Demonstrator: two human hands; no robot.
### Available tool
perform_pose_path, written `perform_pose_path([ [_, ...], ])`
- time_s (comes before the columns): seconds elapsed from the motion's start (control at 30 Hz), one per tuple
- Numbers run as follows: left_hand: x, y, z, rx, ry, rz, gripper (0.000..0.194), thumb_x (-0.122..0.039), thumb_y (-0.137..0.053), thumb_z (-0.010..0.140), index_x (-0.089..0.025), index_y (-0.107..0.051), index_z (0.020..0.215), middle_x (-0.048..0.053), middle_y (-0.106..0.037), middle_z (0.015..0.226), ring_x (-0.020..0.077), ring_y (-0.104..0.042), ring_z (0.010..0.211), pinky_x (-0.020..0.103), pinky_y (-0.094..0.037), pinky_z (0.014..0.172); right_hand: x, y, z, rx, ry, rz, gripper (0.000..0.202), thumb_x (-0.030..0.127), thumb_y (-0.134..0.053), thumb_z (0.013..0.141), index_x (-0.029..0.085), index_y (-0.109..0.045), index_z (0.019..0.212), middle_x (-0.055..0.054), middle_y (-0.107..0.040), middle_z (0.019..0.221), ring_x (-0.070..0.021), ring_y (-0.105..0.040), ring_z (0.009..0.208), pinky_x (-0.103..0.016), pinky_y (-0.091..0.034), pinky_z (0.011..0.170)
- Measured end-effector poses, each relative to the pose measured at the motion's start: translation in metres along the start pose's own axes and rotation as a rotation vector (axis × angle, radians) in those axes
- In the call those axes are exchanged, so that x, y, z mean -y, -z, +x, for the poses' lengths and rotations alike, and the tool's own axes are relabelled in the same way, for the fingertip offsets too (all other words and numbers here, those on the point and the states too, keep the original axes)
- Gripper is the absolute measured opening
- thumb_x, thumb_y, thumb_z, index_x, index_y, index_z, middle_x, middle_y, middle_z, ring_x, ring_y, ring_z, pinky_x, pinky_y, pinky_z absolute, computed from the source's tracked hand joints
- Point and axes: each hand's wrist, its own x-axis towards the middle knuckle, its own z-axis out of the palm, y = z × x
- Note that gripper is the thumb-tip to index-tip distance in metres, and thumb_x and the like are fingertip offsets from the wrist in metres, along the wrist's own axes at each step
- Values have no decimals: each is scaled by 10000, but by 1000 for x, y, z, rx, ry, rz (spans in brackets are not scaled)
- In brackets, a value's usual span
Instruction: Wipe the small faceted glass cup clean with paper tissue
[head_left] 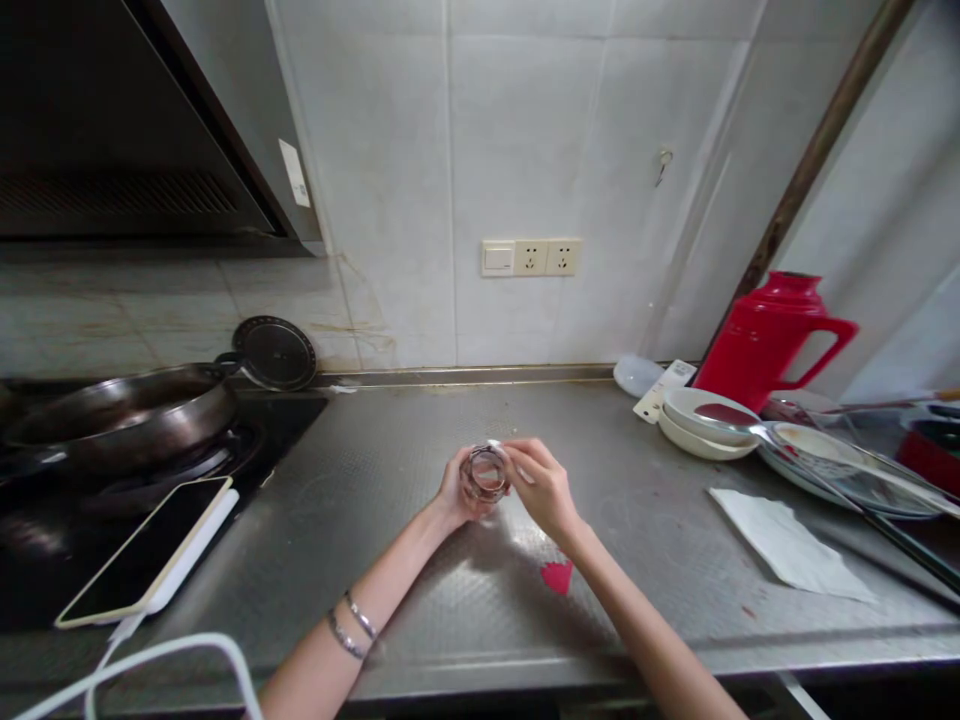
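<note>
A small clear jar (487, 474), round-mouthed and see-through, is held over the middle of the steel counter, its opening turned toward me. My left hand (454, 490) wraps round its left side and underside. At the right of the rim, the fingers of my right hand (546, 488) are drawn together and pinch the edge. Whether they also hold something thin there is too small to tell. Below my right wrist, a small red piece with a jagged edge (556, 576) lies on the counter, partly covered by the forearm.
Left, a pan (127, 415) sits on the black stove, with a phone (146, 555) and white cable in front. Right stand a red thermos (769, 340), stacked bowls (705, 430), plates with utensils, and a white tissue (787, 545). A tiled wall with sockets (531, 258) rises behind.
</note>
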Motion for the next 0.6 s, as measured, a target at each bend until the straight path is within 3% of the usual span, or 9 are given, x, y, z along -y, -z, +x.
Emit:
perform_pose_path([
  [0.07,0,-2,0,13,31,21,497,-565,-426,788,-117,-638,819,119,-638,585,176,-527,425,214,-243,360,-7,3,6,41,42,-77,222,181,-494,921,208,-671,1053,-105,-669,968,-213,-621,906,-359,-549,781],
  [0.2,2,-1,2,-16,-3,-19,428,-549,-460,780,-156,-557,640,26,-511,434,121,-396,314,202,-188,325,-6,-4,6,167,101,-108,250,168,-463,931,188,-654,1090,-116,-667,987,-216,-615,905,-359,-562,756],
  [0.43,7,3,3,-140,-89,-101,303,-448,-548,765,-156,-562,687,1,-546,480,128,-487,384,216,-340,390,10,-19,-8,105,62,-27,232,156,-494,916,204,-676,1052,-103,-677,996,-217,-632,950,-360,-563,808],
  [0.6,6,5,4,-160,-129,-123,341,-485,-527,760,-159,-536,661,3,-554,495,135,-504,391,228,-345,391,22,-23,-20,90,35,32,209,170,-515,908,226,-699,990,-90,-696,982,-205,-660,902,-355,-574,788],
])
